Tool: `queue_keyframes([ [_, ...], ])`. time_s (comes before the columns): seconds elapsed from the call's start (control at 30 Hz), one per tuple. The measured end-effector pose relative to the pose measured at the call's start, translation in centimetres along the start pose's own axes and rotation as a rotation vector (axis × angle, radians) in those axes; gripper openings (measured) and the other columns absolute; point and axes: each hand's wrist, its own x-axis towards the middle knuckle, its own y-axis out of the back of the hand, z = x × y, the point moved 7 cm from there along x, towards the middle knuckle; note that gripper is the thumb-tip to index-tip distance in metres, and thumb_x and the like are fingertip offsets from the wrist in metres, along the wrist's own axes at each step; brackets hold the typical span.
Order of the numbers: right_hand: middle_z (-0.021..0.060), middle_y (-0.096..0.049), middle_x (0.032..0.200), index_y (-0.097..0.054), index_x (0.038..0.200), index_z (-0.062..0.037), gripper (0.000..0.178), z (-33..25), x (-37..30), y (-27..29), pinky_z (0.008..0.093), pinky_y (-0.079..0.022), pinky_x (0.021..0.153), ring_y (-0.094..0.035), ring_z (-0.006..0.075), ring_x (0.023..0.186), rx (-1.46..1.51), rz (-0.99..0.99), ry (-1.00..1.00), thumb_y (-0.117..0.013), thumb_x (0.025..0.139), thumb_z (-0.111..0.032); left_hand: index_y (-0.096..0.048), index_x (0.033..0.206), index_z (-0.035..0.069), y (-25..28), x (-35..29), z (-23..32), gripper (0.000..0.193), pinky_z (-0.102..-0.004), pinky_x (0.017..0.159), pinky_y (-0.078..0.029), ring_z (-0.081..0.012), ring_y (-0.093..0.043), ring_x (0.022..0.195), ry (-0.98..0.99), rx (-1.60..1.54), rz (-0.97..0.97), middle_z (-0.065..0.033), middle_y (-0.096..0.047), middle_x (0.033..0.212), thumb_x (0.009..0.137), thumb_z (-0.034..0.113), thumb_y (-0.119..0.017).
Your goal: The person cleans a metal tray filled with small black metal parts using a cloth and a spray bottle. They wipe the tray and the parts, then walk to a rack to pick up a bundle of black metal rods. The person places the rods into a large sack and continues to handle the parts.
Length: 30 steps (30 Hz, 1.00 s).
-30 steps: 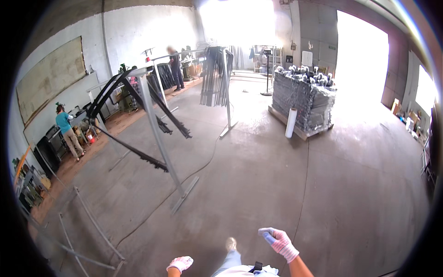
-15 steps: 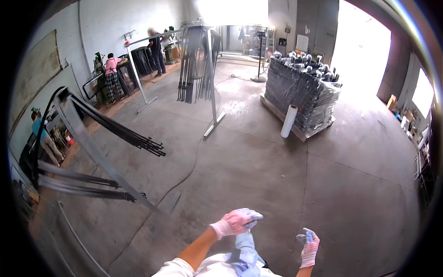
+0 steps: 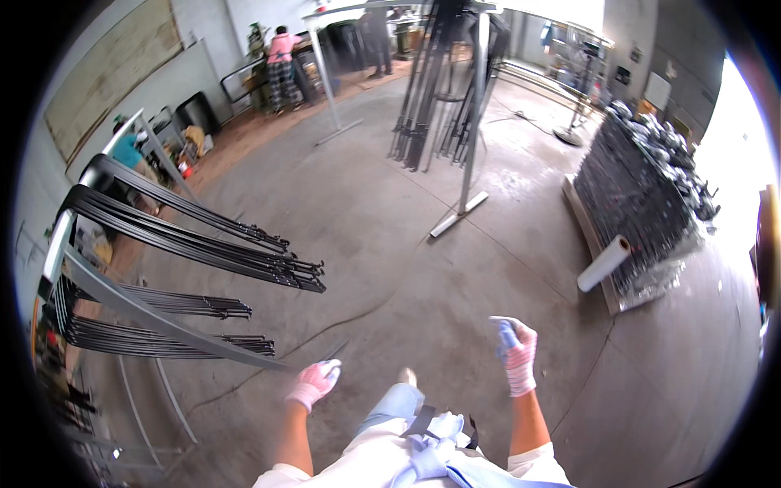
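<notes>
Hands: two of the wearer's own, both in pink-and-white gloves, held well apart above the floor.
Left hand [image 3: 315, 384]: near and left of the wearer's middle, just beside the foot end of the near rack in view; its fingers were bent, but I could not tell whether they closed on anything.
Right hand [image 3: 519, 358]: near and to the right, raised over bare floor, fingers partly apart with the forefinger out to the left; nothing showed in it.
Near rack [image 3: 175, 331]: one, grey, on the left, its slanting post running down toward the left hand.
Black tubes [image 3: 203, 250]: on the near rack, in four bunches, two higher and two lower, ends pointing right; too crowded to count singly.
Far rack [image 3: 478, 122]: one, with two posts in view and more dark tubes [image 3: 419, 106] hanging beside its right post.
Stack [image 3: 630, 203]: one, black and partly wrapped, far right, on one wooden pallet [image 3: 592, 248].
Roll [image 3: 604, 264]: one, white, tilted, at the stack's near side.
Cable [image 3: 342, 319]: one, dark, curving across the floor between the racks.
Other people: three, all far; one in teal [image 3: 128, 150] at left, one in pink [image 3: 281, 53], one in dark clothes [image 3: 377, 41] farther right.
Bucket [image 3: 185, 171]: one, red, beside the person in teal.
</notes>
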Motion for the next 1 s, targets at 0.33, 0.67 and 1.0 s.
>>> queue_keyframes([
  [0.33, -0.0075, -0.040, 0.049, -0.065, 0.089, 0.0006, 0.019, 3.7, 24.0, -16.0, 0.0193, -0.026, 0.035, -0.033, 0.0012, 0.038, 0.150, -0.179, -0.120, -0.054, 0.084, -0.014, -0.060, 0.104, 0.022, 2.3, 19.0, -9.3, 0.031, -0.0401, 0.083, -0.044, -0.0320, -0.056, 0.096, 0.412, -0.140, -0.058, -0.0118, -0.060, 0.104, 0.083, 0.040, -0.045],
  [0.67, -0.0024, -0.043, 0.046, -0.064, 0.088, 0.0014, 0.020, 11.7, 43.5, -16.9, 0.0240, -0.036, 0.034, -0.036, 0.0062, 0.034, 0.175, 0.195, -0.151, -0.054, 0.083, -0.015, -0.049, 0.119, 0.013, 20.0, 52.8, 5.3, 0.035, -0.0351, 0.082, -0.044, -0.0320, -0.055, 0.096, -0.560, -0.319, -0.247, -0.0139, -0.058, 0.107, 0.090, 0.031, -0.044],
  [1.0, -0.0019, -0.056, 0.072, -0.062, 0.098, 0.0006, 0.023, 9.5, 72.6, -42.1, 0.0199, -0.042, 0.050, -0.051, 0.0052, 0.056, 0.048, -0.125, -0.149, -0.050, 0.086, -0.014, -0.053, 0.116, 0.019, 31.0, 78.4, -18.1, 0.037, -0.0347, 0.089, -0.040, -0.0280, -0.051, 0.106, 0.057, -0.235, -0.045, -0.0063, -0.055, 0.117, 0.088, 0.040, -0.042],
])
